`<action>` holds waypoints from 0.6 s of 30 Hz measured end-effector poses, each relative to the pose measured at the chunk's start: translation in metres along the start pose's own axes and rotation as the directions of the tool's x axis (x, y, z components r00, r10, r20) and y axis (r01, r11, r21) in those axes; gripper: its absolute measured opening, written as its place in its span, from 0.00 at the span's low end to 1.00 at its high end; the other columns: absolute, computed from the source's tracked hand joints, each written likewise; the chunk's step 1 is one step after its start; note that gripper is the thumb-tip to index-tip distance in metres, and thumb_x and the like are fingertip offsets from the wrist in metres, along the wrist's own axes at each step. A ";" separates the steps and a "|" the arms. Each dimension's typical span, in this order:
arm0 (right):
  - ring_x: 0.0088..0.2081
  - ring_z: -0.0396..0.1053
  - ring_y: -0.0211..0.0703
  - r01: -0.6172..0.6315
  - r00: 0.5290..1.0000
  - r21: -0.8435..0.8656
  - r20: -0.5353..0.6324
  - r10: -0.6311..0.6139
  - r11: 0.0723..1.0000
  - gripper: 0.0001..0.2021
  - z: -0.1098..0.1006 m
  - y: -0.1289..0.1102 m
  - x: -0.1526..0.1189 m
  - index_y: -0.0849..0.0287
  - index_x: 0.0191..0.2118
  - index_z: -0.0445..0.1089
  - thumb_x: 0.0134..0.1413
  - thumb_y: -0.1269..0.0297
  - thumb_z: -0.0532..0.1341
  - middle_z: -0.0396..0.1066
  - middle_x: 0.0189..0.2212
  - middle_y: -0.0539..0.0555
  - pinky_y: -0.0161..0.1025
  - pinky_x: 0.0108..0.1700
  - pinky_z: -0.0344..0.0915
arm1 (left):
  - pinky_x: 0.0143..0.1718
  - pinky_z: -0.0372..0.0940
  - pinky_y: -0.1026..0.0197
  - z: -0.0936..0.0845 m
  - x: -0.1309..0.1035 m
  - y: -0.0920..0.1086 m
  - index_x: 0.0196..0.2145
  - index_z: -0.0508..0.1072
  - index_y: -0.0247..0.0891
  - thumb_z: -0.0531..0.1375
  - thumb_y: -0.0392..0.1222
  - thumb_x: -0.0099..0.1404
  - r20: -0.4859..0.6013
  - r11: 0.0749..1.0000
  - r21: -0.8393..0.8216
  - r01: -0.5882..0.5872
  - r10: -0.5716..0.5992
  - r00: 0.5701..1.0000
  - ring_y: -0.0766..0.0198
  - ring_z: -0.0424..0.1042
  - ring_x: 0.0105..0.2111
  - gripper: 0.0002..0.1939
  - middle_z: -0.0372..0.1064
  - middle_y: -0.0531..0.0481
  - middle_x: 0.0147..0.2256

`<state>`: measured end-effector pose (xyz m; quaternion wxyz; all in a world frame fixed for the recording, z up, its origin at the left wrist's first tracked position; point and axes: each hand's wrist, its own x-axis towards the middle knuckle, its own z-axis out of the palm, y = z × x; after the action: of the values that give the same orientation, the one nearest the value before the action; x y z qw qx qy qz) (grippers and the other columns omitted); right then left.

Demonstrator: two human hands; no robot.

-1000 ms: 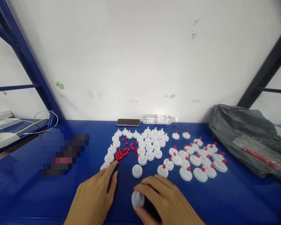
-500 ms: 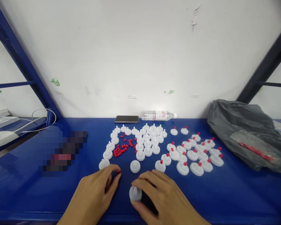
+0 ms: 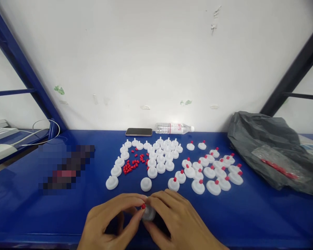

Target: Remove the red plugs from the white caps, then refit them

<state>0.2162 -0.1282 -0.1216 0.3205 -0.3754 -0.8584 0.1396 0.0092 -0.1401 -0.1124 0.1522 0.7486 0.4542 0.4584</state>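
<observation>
Near the table's front edge, my right hand (image 3: 176, 218) is closed around a white nozzle cap (image 3: 149, 213). The thumb and forefinger of my left hand (image 3: 114, 218) pinch a small red tip (image 3: 143, 206) at the nozzle of that cap; whether it is seated there I cannot tell. Just beyond my hands stands a single white cap (image 3: 146, 184) without a red tip. Loose red tips (image 3: 129, 167) lie scattered farther back, between rows of bare white caps (image 3: 160, 159). To the right are several white caps with red tips on them (image 3: 198, 186).
A phone (image 3: 139, 132) and a clear plastic bottle (image 3: 173, 128) lie along the wall. On the right is a dark plastic bag (image 3: 266, 149) with a clear packet of red pieces (image 3: 279, 166) on it. A blurred dark object (image 3: 70, 168) lies on the left.
My left hand has moved right, bringing the red tip to the white cap in my right hand. My right hand still holds the cap. The view has shifted slightly.
</observation>
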 end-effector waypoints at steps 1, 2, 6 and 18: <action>0.45 0.76 0.48 0.007 1.000 -0.006 -0.001 -0.007 1.000 0.16 0.000 0.000 0.000 0.54 0.51 0.71 0.57 0.71 0.67 0.79 0.46 0.50 0.45 0.49 0.71 | 0.33 0.77 0.70 0.001 0.000 0.001 0.40 0.81 0.47 0.66 0.38 0.66 0.005 1.000 -0.010 0.000 0.000 1.000 0.64 0.83 0.33 0.06 0.84 0.53 0.39; 0.44 0.76 0.48 0.015 1.000 -0.013 -0.001 -0.015 1.000 0.16 0.001 0.000 -0.001 0.54 0.50 0.72 0.56 0.72 0.67 0.78 0.46 0.51 0.45 0.48 0.72 | 0.33 0.77 0.71 0.002 0.001 0.002 0.39 0.81 0.47 0.66 0.37 0.66 0.018 1.000 -0.020 0.001 0.000 1.000 0.64 0.83 0.34 0.06 0.84 0.53 0.38; 0.43 0.75 0.48 0.014 1.000 -0.028 -0.015 -0.014 1.000 0.15 0.001 0.000 -0.001 0.54 0.50 0.72 0.57 0.73 0.65 0.78 0.45 0.51 0.45 0.47 0.72 | 0.33 0.76 0.71 0.001 0.005 0.003 0.37 0.81 0.46 0.65 0.36 0.66 0.042 0.999 -0.040 0.017 -0.016 0.999 0.64 0.83 0.34 0.05 0.83 0.53 0.36; 0.45 0.77 0.49 0.001 0.998 -0.052 -0.056 -0.004 0.999 0.18 0.001 0.000 -0.005 0.54 0.56 0.71 0.62 0.68 0.66 0.80 0.47 0.51 0.47 0.51 0.73 | 0.34 0.75 0.70 0.001 0.007 0.003 0.34 0.81 0.44 0.64 0.37 0.67 0.120 0.989 -0.124 0.078 -0.063 0.991 0.65 0.81 0.34 0.06 0.82 0.51 0.37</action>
<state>0.2179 -0.1323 -0.1247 0.3350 -0.3862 -0.8529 0.1063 0.0124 -0.1358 -0.1073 0.2426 0.7460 0.4404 0.4366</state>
